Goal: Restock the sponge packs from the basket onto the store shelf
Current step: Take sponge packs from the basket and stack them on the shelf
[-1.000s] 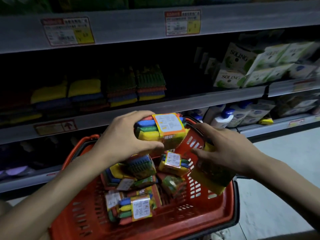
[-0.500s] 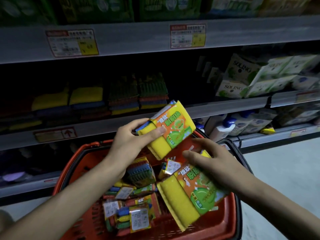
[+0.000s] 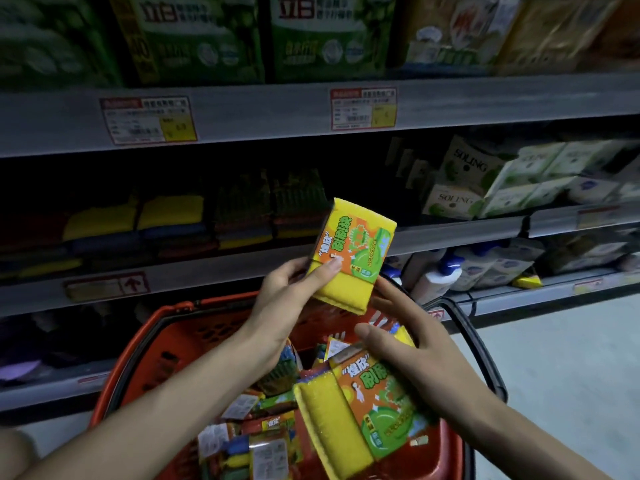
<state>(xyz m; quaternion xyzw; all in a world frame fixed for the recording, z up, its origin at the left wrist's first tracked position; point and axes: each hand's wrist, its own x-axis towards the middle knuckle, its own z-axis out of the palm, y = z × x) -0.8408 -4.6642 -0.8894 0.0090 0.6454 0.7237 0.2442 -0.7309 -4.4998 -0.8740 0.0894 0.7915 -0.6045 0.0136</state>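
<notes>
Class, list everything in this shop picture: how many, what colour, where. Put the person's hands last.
basket: one, red, bottom centre
loose packs: several, multicoloured, inside the basket
raised sponge pack: one, yellow with orange-green label, before the middle shelf
second sponge pack: one, same colours, tilted over the basket
shelved sponges: several stacks, yellow, blue, red, green, middle shelf left
Soling boxes: several, white-green, middle shelf right
bottles: a few, white with blue caps, lower shelf right
bags: several, mostly green, upper shelf
price tags: two, red-white-yellow, upper shelf edge
left hand: one, grips the raised sponge pack
right hand: one, holds the second sponge pack
</notes>
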